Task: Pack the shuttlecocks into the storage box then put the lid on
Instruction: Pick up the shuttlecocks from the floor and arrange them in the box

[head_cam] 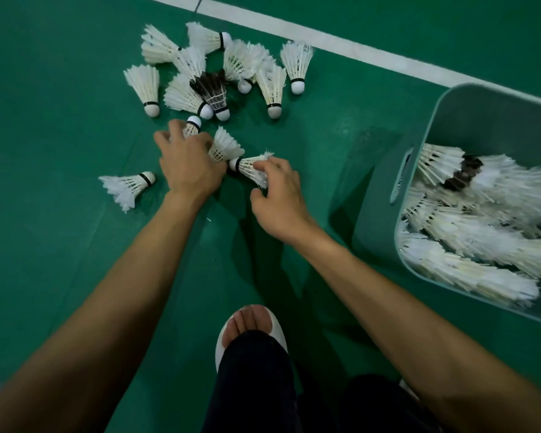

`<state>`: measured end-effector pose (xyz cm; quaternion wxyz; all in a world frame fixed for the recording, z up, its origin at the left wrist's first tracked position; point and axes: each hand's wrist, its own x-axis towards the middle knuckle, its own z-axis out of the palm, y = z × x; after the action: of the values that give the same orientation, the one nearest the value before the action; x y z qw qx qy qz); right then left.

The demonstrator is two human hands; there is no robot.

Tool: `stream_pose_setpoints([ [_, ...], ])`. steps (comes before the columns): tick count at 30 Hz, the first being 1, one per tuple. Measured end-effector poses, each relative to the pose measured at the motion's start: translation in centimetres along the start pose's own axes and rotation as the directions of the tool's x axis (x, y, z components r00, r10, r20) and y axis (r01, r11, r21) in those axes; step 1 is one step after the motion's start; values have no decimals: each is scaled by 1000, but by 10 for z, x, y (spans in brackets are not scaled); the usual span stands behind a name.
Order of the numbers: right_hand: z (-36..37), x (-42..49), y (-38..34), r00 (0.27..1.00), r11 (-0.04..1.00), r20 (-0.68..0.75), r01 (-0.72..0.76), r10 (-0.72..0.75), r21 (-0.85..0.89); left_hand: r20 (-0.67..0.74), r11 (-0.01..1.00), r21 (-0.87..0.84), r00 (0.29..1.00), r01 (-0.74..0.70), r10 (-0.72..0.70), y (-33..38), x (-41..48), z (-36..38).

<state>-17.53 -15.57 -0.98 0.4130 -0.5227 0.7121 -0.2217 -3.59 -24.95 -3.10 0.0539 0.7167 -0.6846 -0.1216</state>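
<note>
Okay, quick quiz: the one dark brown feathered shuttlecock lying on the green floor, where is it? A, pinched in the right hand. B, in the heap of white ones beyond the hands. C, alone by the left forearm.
B: the dark brown feathered shuttlecock lies inside the heap of white feathered shuttlecocks, beyond the right hand, which pinches a white shuttlecock instead.

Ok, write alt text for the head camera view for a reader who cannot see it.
The left hand grips white shuttlecocks and the right hand pinches another shuttlecock by its feathers, low over a green court floor. A loose pile lies beyond the hands; a lidless teal storage box at right already holds many.
</note>
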Motion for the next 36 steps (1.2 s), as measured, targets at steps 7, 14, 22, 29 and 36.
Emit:
stream_pose_setpoints([
  [7, -7, -27, -12, 984, 985, -44, 170, -171, -37, -8, 962, -138, 971, 234, -237, 6, -33, -8],
  [14, -76, -88, -49, 826, 889, -331, 405, -457, -216, -24, 868, -456, 972, 196, -232, 82, -107, -79],
  [22, -218, -151, 3, 692, 973, -697, 229, -190, -38, -44, 712, -699, 997, -73, 59, 216, -166, -109],
  [29, -317, -193, 106, 642, 956, -734, -290, 224, 39, -38, 718, -641, 946, -271, 323, 289, -202, -73],
  [36, -322, -159, 118, 763, 863, -530, -494, 370, -109, 362, 880, -422, 850, -217, 383, 288, -197, -39],
])
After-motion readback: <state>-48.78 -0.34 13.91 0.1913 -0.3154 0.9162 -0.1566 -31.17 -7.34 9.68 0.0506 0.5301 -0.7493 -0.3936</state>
